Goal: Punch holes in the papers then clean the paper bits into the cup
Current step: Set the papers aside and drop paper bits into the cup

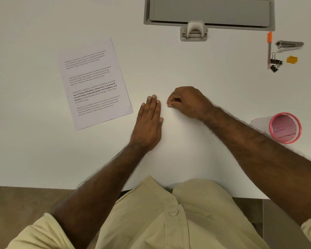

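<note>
A white table [43,150] filled the view. Left of the hole punch [194,31] and nearer the person lay the printed papers [94,83]. The left hand [148,123] lay flat, fingers straight. The right hand [185,102] had its fingers curled to a pinch; what it held was too small to tell. Far right of the punch, nearer the person, lay the pink mesh cup [285,128] on its side. This looked like the cleanup step; next, any bits pinched must be carried to the cup.
</note>
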Demonstrator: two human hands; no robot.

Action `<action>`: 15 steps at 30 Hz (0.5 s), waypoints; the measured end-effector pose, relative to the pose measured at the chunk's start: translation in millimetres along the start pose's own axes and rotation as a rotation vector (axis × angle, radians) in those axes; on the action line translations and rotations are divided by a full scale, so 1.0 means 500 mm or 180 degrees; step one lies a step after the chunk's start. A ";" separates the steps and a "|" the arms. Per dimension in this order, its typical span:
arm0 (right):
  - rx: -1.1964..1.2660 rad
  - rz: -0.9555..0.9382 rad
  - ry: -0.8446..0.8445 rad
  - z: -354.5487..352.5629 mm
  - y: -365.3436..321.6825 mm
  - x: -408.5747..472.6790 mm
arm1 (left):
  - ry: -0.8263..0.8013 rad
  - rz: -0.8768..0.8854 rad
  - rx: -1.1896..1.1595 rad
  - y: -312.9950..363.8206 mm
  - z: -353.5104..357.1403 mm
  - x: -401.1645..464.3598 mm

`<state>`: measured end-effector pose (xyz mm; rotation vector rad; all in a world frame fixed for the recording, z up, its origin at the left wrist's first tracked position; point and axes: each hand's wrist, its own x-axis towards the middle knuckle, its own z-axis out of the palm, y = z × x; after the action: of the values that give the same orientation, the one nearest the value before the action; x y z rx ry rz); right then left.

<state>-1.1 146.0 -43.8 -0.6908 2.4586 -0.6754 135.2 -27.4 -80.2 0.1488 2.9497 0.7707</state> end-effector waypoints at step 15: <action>0.0282 0.1043 0.0330 0.015 0.000 -0.100 | -0.0204 0.0325 0.0084 0.048 0.027 -0.086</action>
<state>41.0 172.6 -33.4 -0.2148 2.5362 -0.6983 180.9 -4.8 -77.5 0.3221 2.9115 0.7248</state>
